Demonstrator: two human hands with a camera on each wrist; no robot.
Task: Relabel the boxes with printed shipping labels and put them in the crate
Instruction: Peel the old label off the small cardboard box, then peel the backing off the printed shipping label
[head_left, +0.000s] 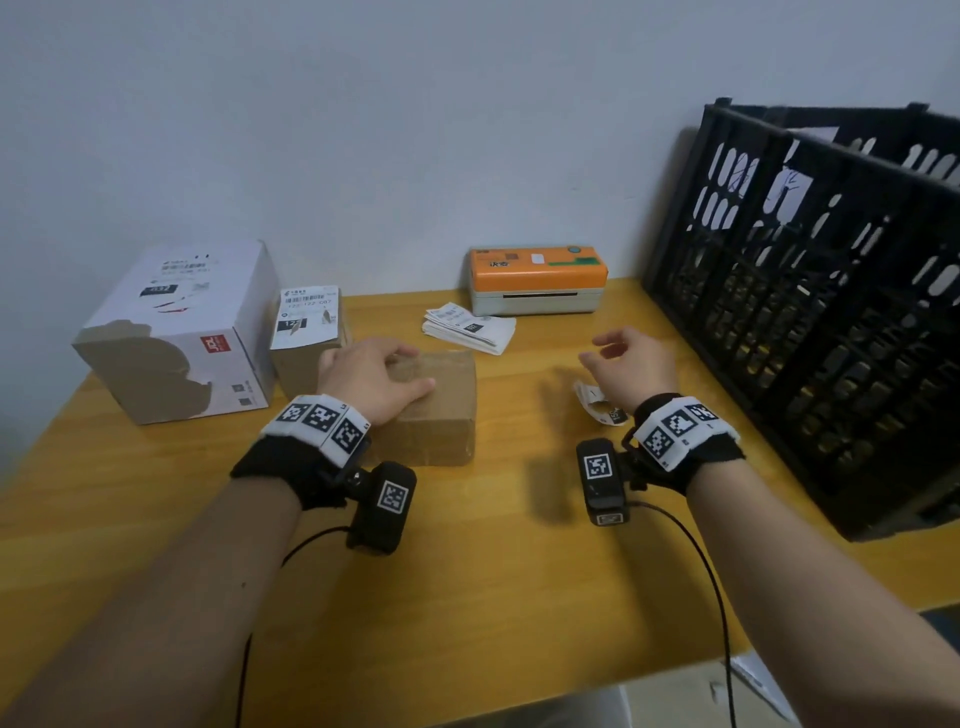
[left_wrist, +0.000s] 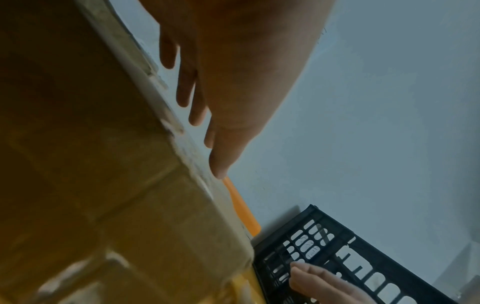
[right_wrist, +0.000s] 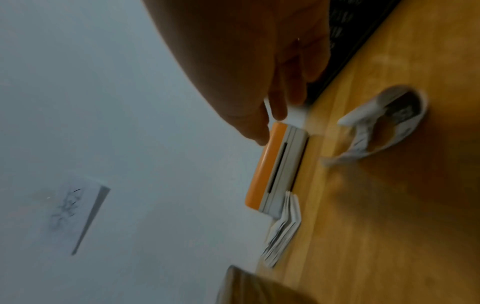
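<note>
A plain brown cardboard box (head_left: 436, 410) lies on the wooden table (head_left: 467, 571) in front of me, with no label visible on its top. My left hand (head_left: 379, 374) rests flat on its top with straight fingers; the left wrist view shows those fingers (left_wrist: 205, 115) lying along the box's upper edge (left_wrist: 103, 164). My right hand (head_left: 621, 353) hovers above the table to the right, fingers loosely curled and holding nothing. Beneath it lies a crumpled peeled label (head_left: 597, 402). A stack of printed labels (head_left: 467, 327) sits before the orange label printer (head_left: 537, 280). The black crate (head_left: 805, 312) stands at the right.
A large white box (head_left: 176, 332) with a torn face and a small brown box (head_left: 306, 332) bearing a label stand at the back left. White paper or a parcel (head_left: 789, 187) shows through the crate's slots. The wall runs close behind the table.
</note>
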